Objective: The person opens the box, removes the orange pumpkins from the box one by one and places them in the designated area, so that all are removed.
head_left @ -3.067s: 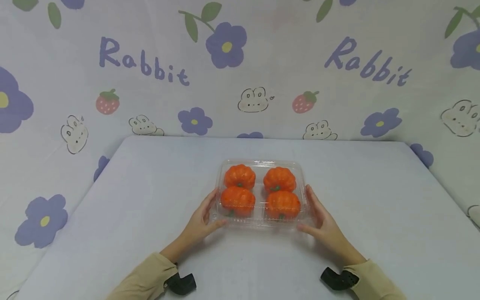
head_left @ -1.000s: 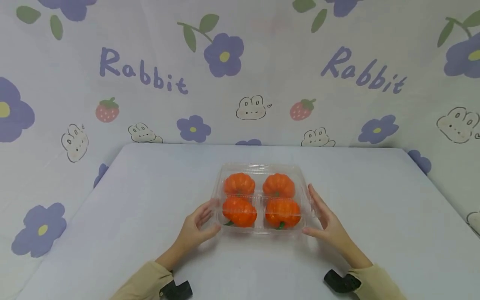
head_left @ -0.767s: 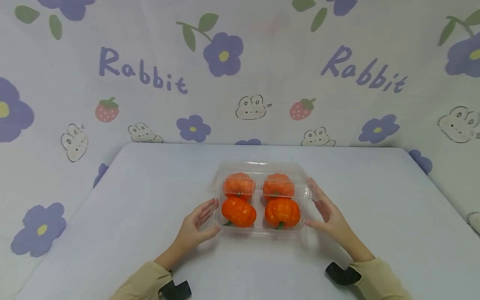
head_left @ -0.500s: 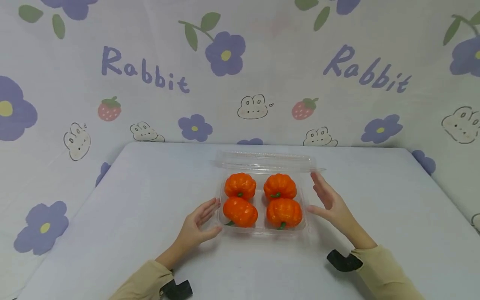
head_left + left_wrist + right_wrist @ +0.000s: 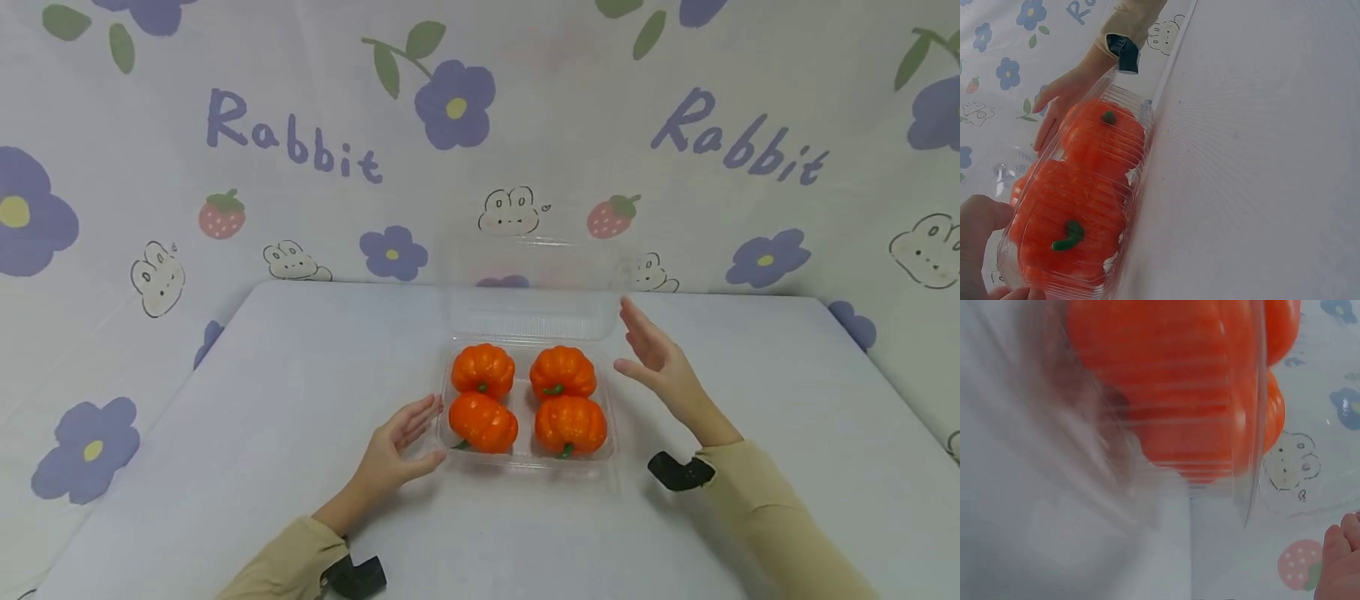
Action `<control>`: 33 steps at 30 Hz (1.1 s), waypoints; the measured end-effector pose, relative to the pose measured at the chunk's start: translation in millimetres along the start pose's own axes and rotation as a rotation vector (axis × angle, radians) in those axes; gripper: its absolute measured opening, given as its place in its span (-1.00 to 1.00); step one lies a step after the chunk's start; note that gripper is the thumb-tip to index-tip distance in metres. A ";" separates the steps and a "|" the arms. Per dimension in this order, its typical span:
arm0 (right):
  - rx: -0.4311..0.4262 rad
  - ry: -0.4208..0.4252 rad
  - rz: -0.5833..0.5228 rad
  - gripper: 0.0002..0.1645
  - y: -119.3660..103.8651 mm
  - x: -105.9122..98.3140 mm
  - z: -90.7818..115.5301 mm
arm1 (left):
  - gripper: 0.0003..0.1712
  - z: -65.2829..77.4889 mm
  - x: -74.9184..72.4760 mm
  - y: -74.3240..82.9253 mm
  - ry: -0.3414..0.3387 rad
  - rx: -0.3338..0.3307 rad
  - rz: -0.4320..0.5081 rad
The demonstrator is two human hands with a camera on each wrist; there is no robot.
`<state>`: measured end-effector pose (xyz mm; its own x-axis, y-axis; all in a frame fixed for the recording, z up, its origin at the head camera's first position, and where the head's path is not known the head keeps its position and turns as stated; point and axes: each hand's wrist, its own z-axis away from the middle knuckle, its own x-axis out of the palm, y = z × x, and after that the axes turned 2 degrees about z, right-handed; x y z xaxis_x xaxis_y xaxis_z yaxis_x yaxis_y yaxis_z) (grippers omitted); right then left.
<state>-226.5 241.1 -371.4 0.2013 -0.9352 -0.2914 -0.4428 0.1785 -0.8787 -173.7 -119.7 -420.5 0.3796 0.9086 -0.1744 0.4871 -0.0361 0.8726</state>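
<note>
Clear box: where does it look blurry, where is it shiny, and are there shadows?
Right wrist view: the clear box is blurred, most toward the left; left wrist view: pale glints along its wall; head view: shiny spots on the orange pumpkins, soft shadow beside the right sleeve.

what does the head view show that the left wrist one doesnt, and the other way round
Only the head view: all four glossy orange pumpkins, the left beige sleeve with its curved black device, and both purple "Rabbit" words in full.

Only the left wrist view: a close look at the ribbed side wall of the clear plastic container.

Both: the container, two of the pumpkins, the left hand, the right hand, the right beige sleeve, the white tabletop and the flower-printed fabric.
</note>
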 end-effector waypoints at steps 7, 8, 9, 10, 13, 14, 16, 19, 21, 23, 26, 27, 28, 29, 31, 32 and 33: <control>0.043 -0.011 0.048 -0.17 11.9 -9.8 -23.5 | -0.27 0.8 1.0 2.8 0.011 -0.002 -0.026; 0.055 -0.018 0.058 -0.16 14.4 -11.2 -27.0 | -0.27 1.4 1.1 2.7 0.014 -0.003 -0.028; 0.068 -0.025 0.068 -0.16 16.9 -12.4 -30.5 | -0.27 1.9 1.1 2.6 0.017 -0.004 -0.032; 0.084 -0.034 0.073 -0.15 19.2 -13.7 -34.0 | -0.26 2.2 0.9 2.5 0.021 -0.009 -0.031; 0.128 -0.072 0.088 -0.14 25.4 -18.1 -42.8 | -0.25 2.7 0.4 1.5 0.018 -0.012 -0.032; 0.144 -0.085 0.099 -0.14 26.6 -19.8 -44.7 | -0.24 2.5 0.3 1.1 0.012 -0.016 -0.026; 0.169 -0.101 0.112 -0.17 28.3 -23.3 -47.7 | -0.24 1.6 0.2 -0.3 -0.005 -0.019 -0.029; 0.201 -0.116 0.118 -0.21 26.0 -26.3 -50.2 | -0.23 0.2 0.6 -1.9 -0.026 -0.025 -0.038; 0.215 -0.117 0.097 -0.22 24.3 -25.9 -51.6 | -0.23 0.1 0.8 -2.0 -0.025 -0.030 -0.051; 0.223 -0.119 0.069 -0.23 25.0 -24.9 -53.0 | -0.22 -0.3 0.8 -1.3 -0.020 -0.029 -0.055; 0.233 -0.116 0.065 -0.22 36.9 -24.5 -55.0 | -0.22 -0.2 0.3 0.4 -0.017 -0.024 -0.063; 0.239 -0.117 0.072 -0.21 41.8 -24.8 -55.5 | -0.22 -0.3 0.1 0.7 -0.018 -0.022 -0.066; 0.248 -0.114 0.081 -0.21 46.6 -25.1 -55.8 | -0.22 -0.2 -0.1 1.1 -0.019 -0.022 -0.068; 0.258 -0.117 0.093 -0.19 51.6 -26.0 -56.2 | -0.22 0.0 -0.2 1.3 -0.021 -0.024 -0.070; 0.290 -0.127 0.125 -0.19 58.1 -27.4 -55.8 | -0.22 0.3 -0.5 1.1 -0.022 -0.029 -0.071; 0.301 -0.138 0.142 -0.18 60.9 -28.6 -55.3 | -0.22 0.4 -0.5 0.6 -0.022 -0.030 -0.072; 0.311 -0.153 0.160 -0.18 63.3 -29.8 -54.7 | -0.22 0.5 -0.4 0.0 -0.023 -0.029 -0.072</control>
<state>-308.3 263.6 -397.6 0.2900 -0.8355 -0.4667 -0.1973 0.4250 -0.8834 -173.5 -120.2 -420.6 0.3627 0.8985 -0.2472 0.4905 0.0414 0.8704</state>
